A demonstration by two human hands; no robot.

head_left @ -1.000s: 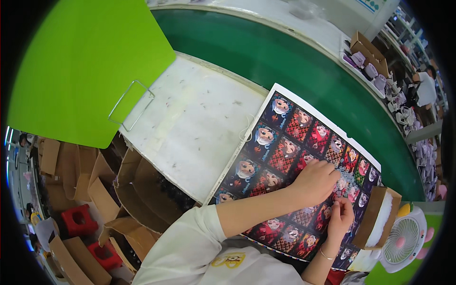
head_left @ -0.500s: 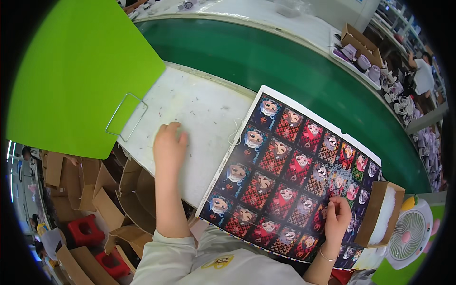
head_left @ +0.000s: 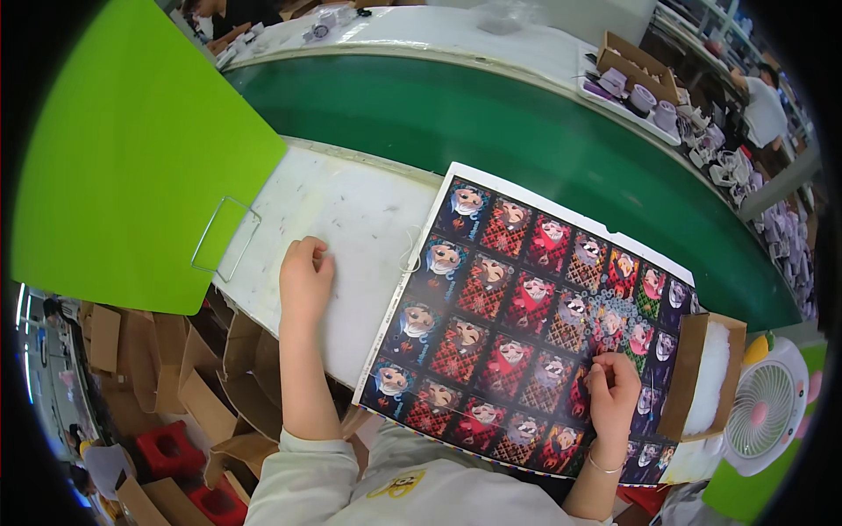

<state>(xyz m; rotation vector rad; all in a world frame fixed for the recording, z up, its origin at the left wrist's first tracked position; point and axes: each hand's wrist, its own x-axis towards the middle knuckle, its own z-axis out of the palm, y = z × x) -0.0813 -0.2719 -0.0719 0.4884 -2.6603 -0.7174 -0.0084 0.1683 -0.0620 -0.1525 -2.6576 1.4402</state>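
The printed sheet [head_left: 517, 307] lies between the hands, under the right hand [head_left: 614, 386].

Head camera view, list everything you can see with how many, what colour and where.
Printed sheet: one, dark with rows of red, blue and green cartoon pictures, on the white table in front of the person.
White table: one, white, under the sheet.
Conveyor belt: one, green, beyond the table.
Green panel: one, bright green, at left.
Wire loop: one, metal, at the panel's edge.
Cardboard tray: one, brown with white filling, right of the sheet.
Small fan: one, white, far right.
Folded cartons: several, brown, lower left.
Left hand: resting on the table, holding nothing.
Right hand: fingers pinched on the sheet.
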